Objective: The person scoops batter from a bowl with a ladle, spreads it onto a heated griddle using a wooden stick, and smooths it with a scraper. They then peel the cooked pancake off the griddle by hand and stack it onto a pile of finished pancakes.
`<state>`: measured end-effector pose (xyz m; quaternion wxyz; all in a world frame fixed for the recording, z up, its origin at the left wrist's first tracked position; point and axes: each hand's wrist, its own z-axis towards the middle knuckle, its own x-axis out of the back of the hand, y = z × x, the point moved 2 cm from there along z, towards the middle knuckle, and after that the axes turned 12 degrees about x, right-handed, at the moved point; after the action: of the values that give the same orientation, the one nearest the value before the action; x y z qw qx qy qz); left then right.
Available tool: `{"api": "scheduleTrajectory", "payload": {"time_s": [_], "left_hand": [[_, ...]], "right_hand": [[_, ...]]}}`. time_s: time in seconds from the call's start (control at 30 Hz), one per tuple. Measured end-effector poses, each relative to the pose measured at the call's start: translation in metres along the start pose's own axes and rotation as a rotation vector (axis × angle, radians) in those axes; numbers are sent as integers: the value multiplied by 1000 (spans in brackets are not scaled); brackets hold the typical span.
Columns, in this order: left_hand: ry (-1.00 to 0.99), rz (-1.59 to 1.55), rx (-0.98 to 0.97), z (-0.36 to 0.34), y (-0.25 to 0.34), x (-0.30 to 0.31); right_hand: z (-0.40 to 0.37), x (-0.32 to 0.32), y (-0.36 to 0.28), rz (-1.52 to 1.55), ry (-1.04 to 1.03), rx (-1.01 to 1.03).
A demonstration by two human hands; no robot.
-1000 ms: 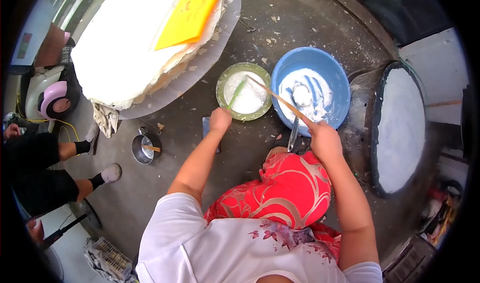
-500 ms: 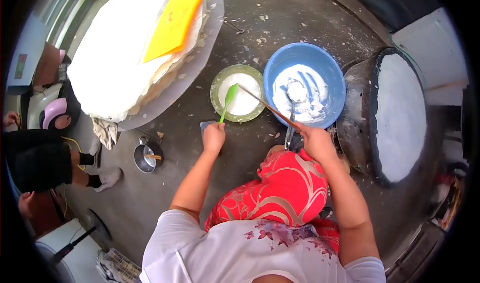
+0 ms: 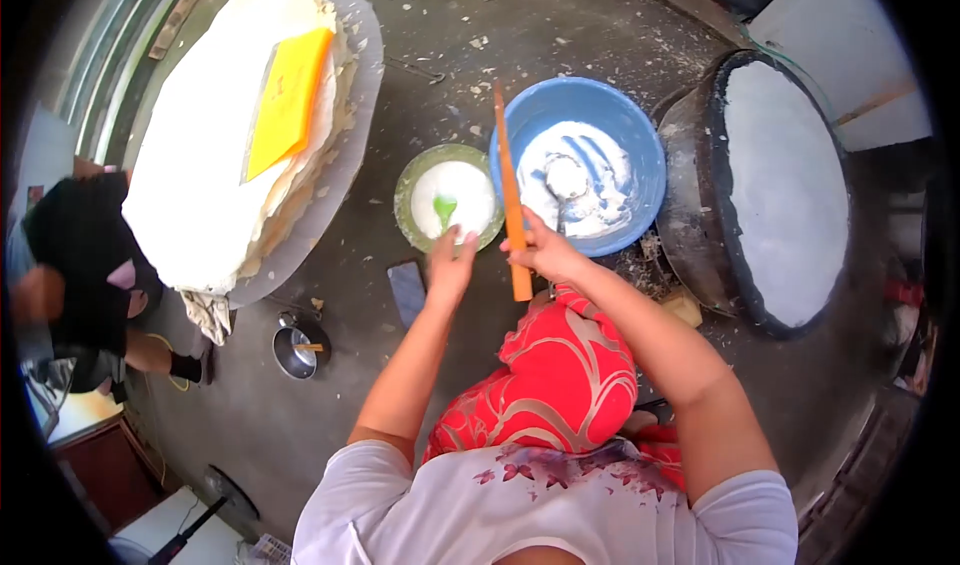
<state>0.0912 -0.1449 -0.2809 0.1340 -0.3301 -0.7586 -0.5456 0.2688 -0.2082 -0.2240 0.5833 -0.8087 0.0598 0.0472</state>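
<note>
The left hand (image 3: 450,263) is gripping a green spatula (image 3: 444,209), its blade over the batter in the small green bowl (image 3: 402,193) just ahead, while the right hand (image 3: 545,255), close beside, is clasping a wooden stick (image 3: 508,180) running along the left rim of the blue basin (image 3: 640,135). Bowl and basin are sitting nearly rim to rim, the round pan (image 3: 700,215) is crowding the basin's right, and bare floor (image 3: 365,255) is lying open toward the stack of white sheets (image 3: 200,165).

Our left hand (image 3: 450,263) reaches forward on a nearly straight arm, fingers pinched together; our right hand (image 3: 541,253), just beside it, curls in a loose grip.
</note>
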Motion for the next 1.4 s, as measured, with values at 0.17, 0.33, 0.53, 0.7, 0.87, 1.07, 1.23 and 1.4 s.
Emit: {"api": "scheduleTrajectory", "payload": {"time_s": [0.17, 0.33, 0.53, 0.7, 0.87, 1.07, 1.23, 1.4], "left_hand": [[-488, -654, 538, 1, 30, 4], [-263, -186, 363, 39, -58, 20], [-50, -83, 525, 27, -71, 41], [-210, -164, 832, 33, -95, 30], [-183, -37, 577, 29, -87, 26], [289, 440, 289, -10, -31, 27], [-318, 257, 601, -36, 9, 26], [-574, -1195, 785, -71, 24, 11]], "right_hand": [[8, -23, 16, -272, -360, 24], [-23, 20, -4, -274, -184, 27], [-74, 55, -14, -84, 58, -113], [-104, 63, 10, -2, 258, -172], [-123, 58, 20, 142, 252, -129], [-128, 51, 13, 202, 356, -107], [-123, 51, 7, 255, 325, -149], [-88, 36, -28, 103, 214, -143]]}}
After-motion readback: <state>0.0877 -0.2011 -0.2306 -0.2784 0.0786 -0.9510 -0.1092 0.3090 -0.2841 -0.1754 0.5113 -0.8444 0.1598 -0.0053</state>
